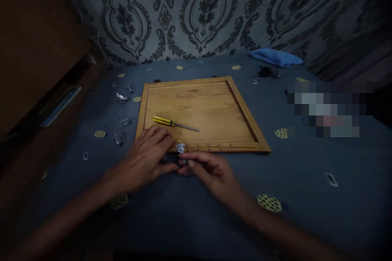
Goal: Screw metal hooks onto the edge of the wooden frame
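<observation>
We see a blue sheet (pixel 214 228) spread beneath everything, with a brown wooden cabinet (pixel 36 40) at the left, its low opening holding a flat blue-edged item (pixel 61 107). On the sheet's middle lies our framed wooden panel (pixel 211 104), a row of small holes along its near edge; within its raised rim rests a yellow-and-black screwdriver (pixel 175 123). Of our hands, the left hand (pixel 143 153) lies over the panel's near left corner, fingers bent and thumb apart; we cannot tell whether it grips anything. The right hand (pixel 211 171) pinches a silver hinge (pixel 180 148) between thumb and fingers, just at that near edge. Loose metal parts (pixel 121 98) lie left of the panel.
</observation>
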A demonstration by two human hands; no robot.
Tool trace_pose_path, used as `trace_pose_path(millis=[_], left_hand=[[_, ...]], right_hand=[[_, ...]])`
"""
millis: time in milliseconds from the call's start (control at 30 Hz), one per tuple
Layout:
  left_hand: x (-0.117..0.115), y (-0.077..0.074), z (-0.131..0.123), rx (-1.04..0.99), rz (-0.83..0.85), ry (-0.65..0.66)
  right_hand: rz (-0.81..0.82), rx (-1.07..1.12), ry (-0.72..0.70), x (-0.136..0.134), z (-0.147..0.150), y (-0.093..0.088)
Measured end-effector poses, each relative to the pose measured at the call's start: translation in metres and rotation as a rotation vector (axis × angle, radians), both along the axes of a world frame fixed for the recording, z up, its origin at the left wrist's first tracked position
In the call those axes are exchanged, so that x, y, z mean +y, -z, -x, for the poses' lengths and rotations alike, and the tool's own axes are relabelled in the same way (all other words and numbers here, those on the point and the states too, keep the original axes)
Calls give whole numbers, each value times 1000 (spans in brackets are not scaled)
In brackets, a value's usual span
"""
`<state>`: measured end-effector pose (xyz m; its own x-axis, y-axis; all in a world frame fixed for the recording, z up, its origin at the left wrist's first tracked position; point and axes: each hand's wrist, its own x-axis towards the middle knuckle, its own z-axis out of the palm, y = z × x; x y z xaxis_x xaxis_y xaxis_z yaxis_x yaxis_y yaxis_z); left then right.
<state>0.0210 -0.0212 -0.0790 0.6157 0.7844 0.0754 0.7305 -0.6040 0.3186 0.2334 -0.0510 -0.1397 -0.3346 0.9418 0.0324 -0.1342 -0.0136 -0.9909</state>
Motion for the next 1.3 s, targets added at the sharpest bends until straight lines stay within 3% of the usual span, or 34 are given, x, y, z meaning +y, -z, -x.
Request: trace_pose_path(millis=[367,600,733,833,933,1133,1300], left_hand=[[1,4,-7,1,-37,11],[3,2,-8,18,-42,15],[2,1,-7,27,-49,15],[1,1,-7,16,-55,8],[1,2,-7,3,-64,5],[0,4,-9,-12,-34,-19],[1,4,-7,-23,-10,-20]], right_hand=[[123,-48,-80,6,1,-9],[69,-51,-133,7,-1,-10],[-161,-231,-39,5,-12,-18],[-537,-443,40,6,-22,-24],[-833,-656,17,8,-27,-22],[-1032,-828,-65,14,-26,-9],[-1119,-889,-33,17,-25,-2]])
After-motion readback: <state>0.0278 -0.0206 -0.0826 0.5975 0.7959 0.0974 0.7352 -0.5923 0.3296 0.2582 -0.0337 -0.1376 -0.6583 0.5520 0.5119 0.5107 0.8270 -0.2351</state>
